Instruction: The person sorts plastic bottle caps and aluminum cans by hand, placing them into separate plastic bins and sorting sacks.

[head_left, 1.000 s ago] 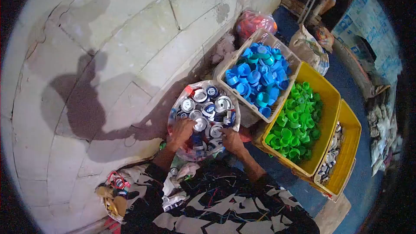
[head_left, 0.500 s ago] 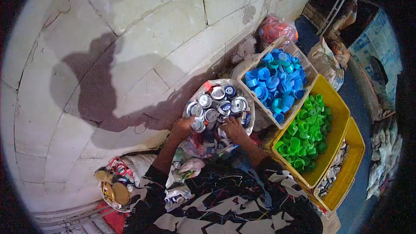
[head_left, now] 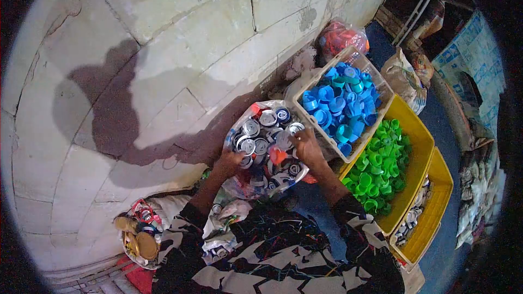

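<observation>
A clear plastic bag (head_left: 231, 135) stands against the wall, full of what look like crushed drink cans (head_left: 261, 146) with round silver ends. My left hand (head_left: 231, 163) is at the bag's left side, its fingers curled in against the cans. On the opposite side, my right hand (head_left: 306, 147) has its fingers pinched near a silver can end by the rim. What either hand holds is hidden by the fingers. An orange-red piece (head_left: 278, 155) shows among the cans between both hands.
Right of the bag stand a pale crate (head_left: 376, 126) of blue caps, a yellow bin (head_left: 422, 125) of green caps and another yellow bin (head_left: 436, 207) with whitish pieces. A sack (head_left: 169, 207) with gold lids sits lower left. A bag of red-orange items (head_left: 343, 38) lies behind.
My right hand has moved up and right, from over the cans to the bag's rim. An orange-red piece now shows between the hands. My left hand stays at the left side.
</observation>
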Action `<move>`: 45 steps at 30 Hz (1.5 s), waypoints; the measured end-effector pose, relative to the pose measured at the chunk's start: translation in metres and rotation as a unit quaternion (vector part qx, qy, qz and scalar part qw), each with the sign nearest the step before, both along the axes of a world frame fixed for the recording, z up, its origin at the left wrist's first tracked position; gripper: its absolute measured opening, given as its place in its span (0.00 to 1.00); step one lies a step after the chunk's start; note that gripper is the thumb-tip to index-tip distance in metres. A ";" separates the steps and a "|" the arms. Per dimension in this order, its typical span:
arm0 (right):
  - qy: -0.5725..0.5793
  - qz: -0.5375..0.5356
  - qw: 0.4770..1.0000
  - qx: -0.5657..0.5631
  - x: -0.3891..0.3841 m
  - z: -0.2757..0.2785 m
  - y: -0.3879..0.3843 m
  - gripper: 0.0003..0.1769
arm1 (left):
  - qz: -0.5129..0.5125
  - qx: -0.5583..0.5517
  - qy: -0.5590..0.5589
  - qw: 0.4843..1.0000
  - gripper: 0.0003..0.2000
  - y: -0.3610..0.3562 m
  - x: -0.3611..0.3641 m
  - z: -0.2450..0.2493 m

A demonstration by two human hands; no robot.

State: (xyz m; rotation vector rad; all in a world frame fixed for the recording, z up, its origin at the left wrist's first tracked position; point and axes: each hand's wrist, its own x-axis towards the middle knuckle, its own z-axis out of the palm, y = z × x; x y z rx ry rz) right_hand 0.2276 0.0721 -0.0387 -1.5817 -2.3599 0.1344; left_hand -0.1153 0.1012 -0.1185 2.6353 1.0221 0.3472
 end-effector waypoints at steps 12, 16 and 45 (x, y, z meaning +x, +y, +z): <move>0.272 -0.173 0.935 -0.148 -0.006 0.034 -0.025 0.14 | -0.022 -0.084 -0.059 0.994 0.26 -0.005 0.004 -0.007; 0.381 -0.220 0.893 -0.099 -0.006 -0.003 -0.039 0.15 | 0.000 -0.031 -0.069 0.997 0.26 -0.001 -0.009 -0.058; 0.292 -0.104 0.933 -0.181 -0.065 -0.035 -0.049 0.48 | 0.383 -0.276 -0.470 0.745 0.10 -0.052 0.020 0.104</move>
